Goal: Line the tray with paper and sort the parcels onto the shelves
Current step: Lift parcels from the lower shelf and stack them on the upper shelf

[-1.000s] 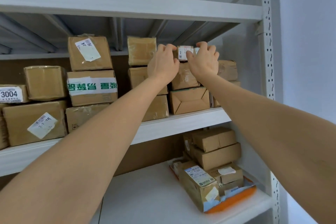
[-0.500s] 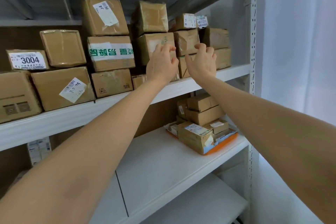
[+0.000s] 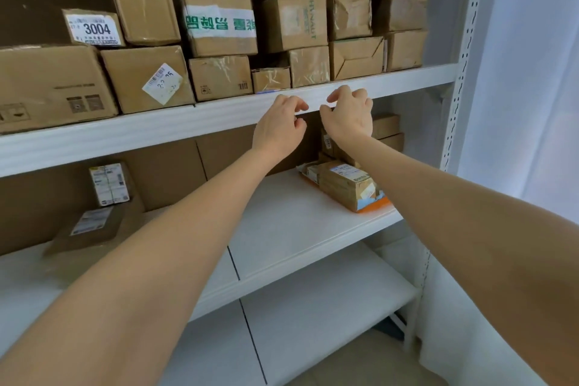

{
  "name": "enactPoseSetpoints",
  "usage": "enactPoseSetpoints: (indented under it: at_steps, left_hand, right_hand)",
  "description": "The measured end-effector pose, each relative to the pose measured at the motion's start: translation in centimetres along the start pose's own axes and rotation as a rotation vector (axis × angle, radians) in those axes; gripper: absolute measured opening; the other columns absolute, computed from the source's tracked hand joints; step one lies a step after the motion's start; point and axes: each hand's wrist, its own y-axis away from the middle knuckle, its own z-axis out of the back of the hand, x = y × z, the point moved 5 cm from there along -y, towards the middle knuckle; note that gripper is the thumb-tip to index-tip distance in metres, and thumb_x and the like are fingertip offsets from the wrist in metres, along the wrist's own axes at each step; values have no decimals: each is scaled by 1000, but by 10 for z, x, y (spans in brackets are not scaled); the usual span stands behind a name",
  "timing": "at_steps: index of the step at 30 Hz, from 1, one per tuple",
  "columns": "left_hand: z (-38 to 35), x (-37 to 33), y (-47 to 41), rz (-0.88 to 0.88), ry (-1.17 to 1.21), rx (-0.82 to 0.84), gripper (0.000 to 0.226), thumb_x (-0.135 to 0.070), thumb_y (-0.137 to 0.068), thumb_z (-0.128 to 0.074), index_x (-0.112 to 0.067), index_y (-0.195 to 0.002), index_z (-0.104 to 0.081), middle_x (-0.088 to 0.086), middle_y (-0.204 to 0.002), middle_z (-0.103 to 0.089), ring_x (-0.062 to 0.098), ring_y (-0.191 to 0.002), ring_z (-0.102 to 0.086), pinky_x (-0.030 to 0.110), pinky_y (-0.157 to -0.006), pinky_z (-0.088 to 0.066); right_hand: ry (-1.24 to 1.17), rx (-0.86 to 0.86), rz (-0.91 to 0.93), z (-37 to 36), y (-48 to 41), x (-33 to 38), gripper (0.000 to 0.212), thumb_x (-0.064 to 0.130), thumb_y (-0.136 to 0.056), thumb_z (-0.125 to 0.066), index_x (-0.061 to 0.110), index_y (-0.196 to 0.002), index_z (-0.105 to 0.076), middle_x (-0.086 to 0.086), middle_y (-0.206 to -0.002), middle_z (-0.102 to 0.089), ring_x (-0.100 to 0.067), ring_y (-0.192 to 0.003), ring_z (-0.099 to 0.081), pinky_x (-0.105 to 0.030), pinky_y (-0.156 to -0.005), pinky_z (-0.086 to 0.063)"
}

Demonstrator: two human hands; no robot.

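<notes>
Parcels (image 3: 294, 22) stacked on shelf (image 3: 125, 131), left hand (image 3: 279, 127) and right hand (image 3: 349, 117) just below, loosely curled, apparently empty.

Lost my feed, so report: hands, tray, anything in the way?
Left hand and right hand empty, fingers loosely curled, at the shelf edge. Orange tray on the shelf below, parcels stacked in it. Nothing seen blocking.

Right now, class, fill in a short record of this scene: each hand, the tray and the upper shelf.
left hand: fingers loosely curled, holding nothing, in front of the upper shelf edge
right hand: likewise curled, holding nothing, beside the left hand
tray: orange, at the right of the middle shelf, stacked with parcels
upper shelf: packed with cardboard boxes, one labelled 3004
</notes>
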Motion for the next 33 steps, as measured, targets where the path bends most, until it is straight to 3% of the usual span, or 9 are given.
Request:
enactPoseSetpoints:
  at_steps: [4, 11, 18, 24, 33]
  left_hand:
    - [1, 23, 36, 97, -66, 116, 26, -16, -94, -50, -19, -119, -58, 2, -125, -50, 17, -102, -58, 33, -86, -51]
    - [2, 92, 108, 443, -153, 392, 39, -24, -94, -53, -16, -132, -50, 9, -136, -44, 25, -115, -54, 34, -94, -45]
    - [31, 141, 155, 583, -200, 412, 42, -21, -93, -55, -11, -133, -49, 16, -134, -43, 30, -114, -53, 31, -90, -42]
    - [47, 185, 172, 646, -228, 414, 42, -20, -94, -53, -10, -134, -47, 16, -136, -40, 32, -114, -52, 28, -82, -41]
    - [73, 305, 179, 752, -285, 440, 44, -28, -94, -50, -12, -135, -46, 16, -137, -41, 32, -124, -46, 39, -99, -42]
  right_hand:
    - [34, 169, -23, -22, 30, -2, 28, 25, -96, -54, 17, -123, -54, -13, -134, -41, -31, -125, -37, -37, -92, -42]
    - [59, 386, -25, -67, 82, 4, 35, 28, -96, -54, 18, -129, -50, -13, -136, -38, -32, -125, -36, -38, -92, -43]
    - [39, 540, -3, -109, 123, 32, 35, 23, -98, -48, 17, -132, -49, -14, -136, -36, -34, -126, -34, -38, -96, -41]
    - [10, 611, 0, -156, 142, 65, 38, 18, -96, -47, 19, -133, -48, -12, -136, -36, -33, -124, -34, -35, -90, -39]
    - [-38, 716, -2, -261, 158, 141, 44, 28, -93, -55, 17, -134, -46, -12, -136, -36, -32, -126, -33, -34, -85, -37]
